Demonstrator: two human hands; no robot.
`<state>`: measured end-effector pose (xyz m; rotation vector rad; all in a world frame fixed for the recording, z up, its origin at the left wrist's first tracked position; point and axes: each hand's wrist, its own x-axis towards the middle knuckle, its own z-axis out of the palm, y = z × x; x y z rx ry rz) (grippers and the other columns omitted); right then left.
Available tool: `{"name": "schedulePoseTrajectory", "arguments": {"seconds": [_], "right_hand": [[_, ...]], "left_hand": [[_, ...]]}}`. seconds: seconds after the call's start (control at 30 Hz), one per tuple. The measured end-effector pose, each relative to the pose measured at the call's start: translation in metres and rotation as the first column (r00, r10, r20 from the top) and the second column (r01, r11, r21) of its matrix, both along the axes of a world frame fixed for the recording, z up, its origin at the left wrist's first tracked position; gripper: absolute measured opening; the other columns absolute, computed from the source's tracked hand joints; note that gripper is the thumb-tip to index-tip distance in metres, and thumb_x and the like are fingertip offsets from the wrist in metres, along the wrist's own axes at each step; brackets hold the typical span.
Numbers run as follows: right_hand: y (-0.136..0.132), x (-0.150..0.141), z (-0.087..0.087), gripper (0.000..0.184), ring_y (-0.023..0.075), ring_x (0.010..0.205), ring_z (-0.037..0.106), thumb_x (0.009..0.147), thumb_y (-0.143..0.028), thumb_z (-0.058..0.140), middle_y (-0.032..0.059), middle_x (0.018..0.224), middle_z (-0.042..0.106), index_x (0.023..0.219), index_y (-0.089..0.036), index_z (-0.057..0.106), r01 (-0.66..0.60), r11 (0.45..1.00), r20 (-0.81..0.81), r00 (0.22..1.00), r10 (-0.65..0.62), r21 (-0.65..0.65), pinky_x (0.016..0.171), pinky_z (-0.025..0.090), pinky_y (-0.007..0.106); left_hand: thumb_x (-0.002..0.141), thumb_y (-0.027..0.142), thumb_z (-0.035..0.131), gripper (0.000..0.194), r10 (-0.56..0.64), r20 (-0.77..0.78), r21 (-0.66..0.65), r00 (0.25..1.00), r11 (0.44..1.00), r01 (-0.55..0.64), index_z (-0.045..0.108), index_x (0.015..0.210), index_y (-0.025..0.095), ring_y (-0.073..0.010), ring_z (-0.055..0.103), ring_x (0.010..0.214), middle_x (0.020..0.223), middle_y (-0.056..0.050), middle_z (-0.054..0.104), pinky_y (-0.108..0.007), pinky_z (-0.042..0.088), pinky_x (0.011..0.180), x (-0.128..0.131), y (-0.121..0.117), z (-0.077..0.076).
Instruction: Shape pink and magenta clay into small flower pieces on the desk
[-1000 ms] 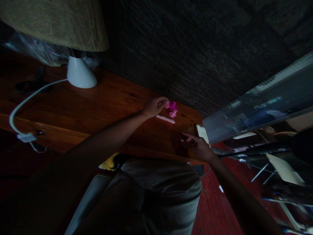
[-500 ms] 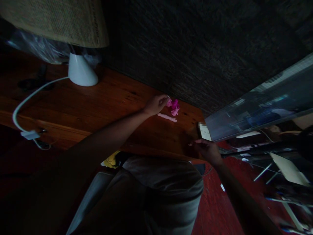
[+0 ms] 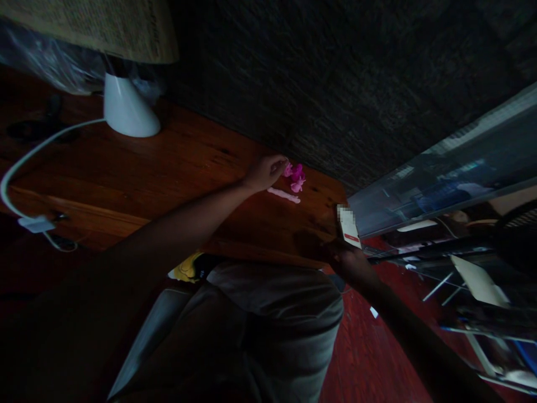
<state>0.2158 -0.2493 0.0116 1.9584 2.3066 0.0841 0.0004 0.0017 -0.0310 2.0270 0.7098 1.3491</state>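
Observation:
On the wooden table top point(image 3: 201, 184), my left hand point(image 3: 266, 170) has its thumb and fingers curled together at the left edge of a small cluster of pink and magenta flowers point(image 3: 297, 176), pinching the paler one. Just below them lies a thin, pale pink strip point(image 3: 284, 195), apart from the flowers. My right hand point(image 3: 348, 262) is closed over the table's right front corner, dark and partly in shadow; what its fingertips pinch, if anything, cannot be made out. Close above that hand, a phone point(image 3: 350, 228) with a lit screen lies at the table's right edge.
A lamp with a white base point(image 3: 129, 109) and a printed shade point(image 3: 96, 28) stands at the left, its white cable point(image 3: 42, 146) hanging over the front edge. Clear plastic wrap point(image 3: 54, 61) lies behind it. A dark wall point(image 3: 314, 78) backs the table. My legs point(image 3: 272, 319) are below.
My right hand has turned and dropped slightly, its fingertips now darker and a small pale bit no longer visible there. My left hand stays at the flowers. The whole view has shifted a little.

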Motion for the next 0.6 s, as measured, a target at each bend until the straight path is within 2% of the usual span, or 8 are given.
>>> {"name": "schedulePoseTrajectory", "arguments": {"seconds": [0.13, 0.23, 0.33, 0.4, 0.5, 0.6], "right_hand": [[0.010, -0.018, 0.004, 0.024, 0.0223, 0.084, 0.070, 0.090, -0.012, 0.051, 0.0137, 0.094, 0.075, 0.088, -0.015, 0.075, 0.087, 0.994, 0.108, 0.991, -0.079, -0.071, 0.071, 0.049, 0.027], [0.020, -0.023, 0.007, 0.025, 0.0222, 0.079, 0.071, 0.090, -0.015, 0.050, 0.0136, 0.089, 0.076, 0.085, -0.016, 0.075, 0.198, 0.977, 0.123, 0.975, -0.187, -0.079, 0.065, 0.047, 0.026], [0.025, -0.017, 0.008, 0.024, 0.0226, 0.075, 0.072, 0.087, -0.015, 0.053, 0.0126, 0.084, 0.076, 0.078, -0.016, 0.075, 0.268, 0.962, 0.059, 0.962, -0.265, -0.049, 0.063, 0.046, 0.026], [0.024, -0.010, 0.008, 0.021, 0.0224, 0.076, 0.074, 0.085, -0.015, 0.055, 0.0114, 0.088, 0.078, 0.081, -0.017, 0.075, 0.271, 0.962, -0.033, 0.962, -0.272, -0.023, 0.064, 0.048, 0.025], [0.017, 0.001, 0.006, 0.022, 0.0224, 0.076, 0.075, 0.089, -0.026, 0.055, 0.0120, 0.090, 0.078, 0.087, -0.017, 0.075, 0.296, 0.955, -0.084, 0.952, -0.296, -0.005, 0.066, 0.051, 0.026], [0.012, 0.004, 0.005, 0.036, 0.0252, 0.080, 0.075, 0.096, -0.038, 0.048, 0.0157, 0.091, 0.077, 0.090, -0.015, 0.074, 0.340, 0.939, 0.064, 0.939, -0.337, -0.053, 0.066, 0.051, 0.028]], "left_hand": [[0.095, 0.034, 0.049, 0.030, -0.003, 0.013, -0.014, 1.000, 1.000, 0.003, 0.070, 0.092, 0.013, -0.0118, 0.059, 0.070, 0.080, -0.004, 0.071, -0.024, 0.040, 0.065, -0.001, -0.001, 0.000], [0.095, 0.033, 0.049, 0.029, 0.006, 0.015, -0.016, 1.000, 1.000, -0.006, 0.070, 0.092, 0.013, -0.0118, 0.059, 0.069, 0.079, -0.004, 0.071, -0.024, 0.039, 0.065, -0.002, -0.001, 0.000], [0.095, 0.034, 0.048, 0.030, 0.005, 0.014, -0.018, 1.000, 1.000, -0.004, 0.070, 0.091, 0.013, -0.0119, 0.058, 0.068, 0.077, -0.004, 0.070, -0.023, 0.040, 0.064, -0.002, 0.000, -0.001], [0.095, 0.035, 0.048, 0.031, -0.002, 0.016, -0.011, 1.000, 1.000, 0.002, 0.069, 0.091, 0.014, -0.0119, 0.058, 0.068, 0.077, -0.004, 0.070, -0.024, 0.040, 0.064, -0.002, 0.001, -0.001], [0.096, 0.036, 0.047, 0.031, 0.003, -0.001, 0.005, 1.000, 1.000, -0.003, 0.069, 0.090, 0.014, -0.0115, 0.056, 0.063, 0.072, -0.003, 0.068, -0.024, 0.038, 0.062, -0.001, 0.001, -0.001], [0.096, 0.035, 0.047, 0.031, 0.001, 0.005, 0.013, 1.000, 1.000, -0.001, 0.069, 0.089, 0.014, -0.0115, 0.056, 0.063, 0.072, -0.003, 0.068, -0.024, 0.039, 0.062, -0.001, 0.000, 0.001]]}}
